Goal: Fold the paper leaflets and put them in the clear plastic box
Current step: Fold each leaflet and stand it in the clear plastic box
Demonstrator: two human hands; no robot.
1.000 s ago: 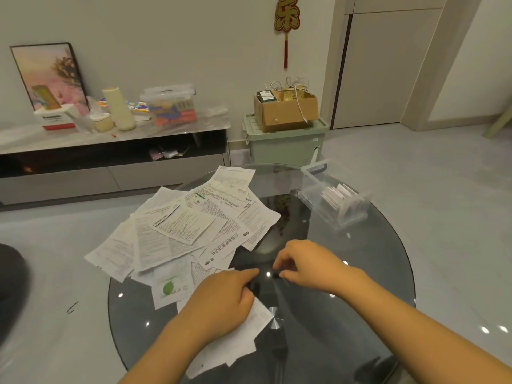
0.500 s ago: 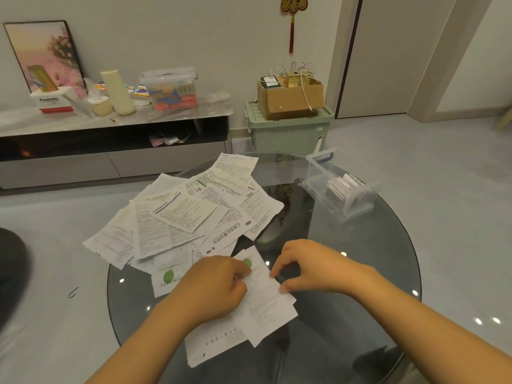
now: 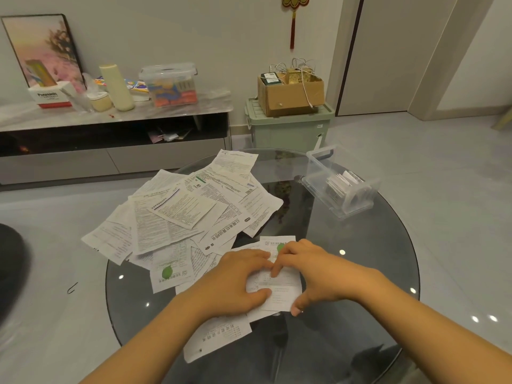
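A white leaflet with a green dot (image 3: 280, 290) lies on the round dark glass table (image 3: 368, 275), in front of me. My left hand (image 3: 238, 284) holds its left side, fingers over the top part and thumb on the lower part. My right hand (image 3: 314, 273) holds its right side, index finger near the middle and thumb at the lower right corner. The clear plastic box (image 3: 360, 207) stands open at the far right of the table, with several folded leaflets (image 3: 339, 185) inside. A loose pile of unfolded leaflets (image 3: 191, 212) covers the table's left half.
Another flat leaflet (image 3: 219, 336) lies under my left wrist near the front edge. Beyond the table stand a low cabinet (image 3: 116, 159) with clutter on top and a green storage bin (image 3: 291, 131) carrying a cardboard box (image 3: 291, 98). Grey floor surrounds the table.
The green-dot leaflet has slid from under my left hand to the middle in front of me. My right hand has come onto it, and both hands now meet over the paper.
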